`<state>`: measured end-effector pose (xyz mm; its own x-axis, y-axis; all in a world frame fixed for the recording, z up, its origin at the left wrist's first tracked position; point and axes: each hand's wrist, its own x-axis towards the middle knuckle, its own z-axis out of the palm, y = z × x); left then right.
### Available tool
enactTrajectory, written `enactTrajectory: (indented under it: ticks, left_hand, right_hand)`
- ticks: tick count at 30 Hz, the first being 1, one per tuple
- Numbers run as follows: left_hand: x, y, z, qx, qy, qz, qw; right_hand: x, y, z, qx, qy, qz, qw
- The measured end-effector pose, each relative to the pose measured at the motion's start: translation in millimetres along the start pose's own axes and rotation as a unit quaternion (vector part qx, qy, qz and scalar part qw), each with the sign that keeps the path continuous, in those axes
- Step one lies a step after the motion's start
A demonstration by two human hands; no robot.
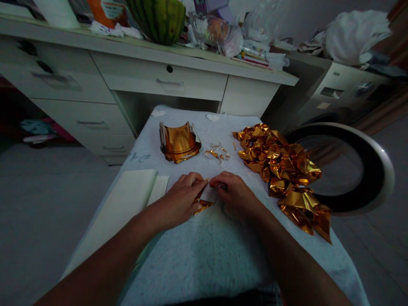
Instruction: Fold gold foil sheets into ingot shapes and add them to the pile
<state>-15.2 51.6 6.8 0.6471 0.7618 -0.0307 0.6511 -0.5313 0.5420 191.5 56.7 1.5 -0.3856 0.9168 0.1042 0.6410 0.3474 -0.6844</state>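
A partly folded sheet of gold foil paper [208, 194], its white back showing, lies between my hands on the cloth-covered table. My left hand [181, 199] presses and grips its left side, fingers closed. At its upper right corner, my right hand [234, 191] pinches the edge with fingers curled. Beyond them stands a curved stack of gold sheets [180, 142]. Small curled gold scraps [218, 154] lie to the right of that stack. A heap of folded gold foil pieces [277, 159] spreads along the table's right side.
White paper or board [119, 204] lies on the left of the table [204, 259]. A desk with drawers [165, 78] stands behind, holding a watermelon [159, 19] and plastic bags. To the right is a washing machine with its round door [379, 170] open.
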Motion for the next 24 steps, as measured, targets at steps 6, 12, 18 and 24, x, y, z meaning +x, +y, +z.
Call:
enactTrajectory:
  ticks: [6, 12, 18, 24]
  left_hand:
    - [0.0, -2.6, 0.1, 0.023, -0.004, 0.014, 1.000]
    - [-1.5, -2.9, 3.2, 0.034, 0.003, 0.012, 0.999]
    - [-0.9, -1.3, 1.9, 0.030, 0.001, 0.009, 1.000]
    - [-1.3, -2.1, 0.6, 0.024, 0.004, 0.022, 0.999]
  right_hand:
    - [1.4, 1.2, -2.3, 0.036, -0.002, 0.033, 0.999]
    - [0.4, -8.3, 3.6, -0.054, 0.033, 0.099, 0.993]
    - [-1.4, -12.9, 13.9, -0.081, 0.057, 0.087, 0.991]
    - [-2.6, -15.5, 19.8, -0.128, 0.078, 0.059, 0.987]
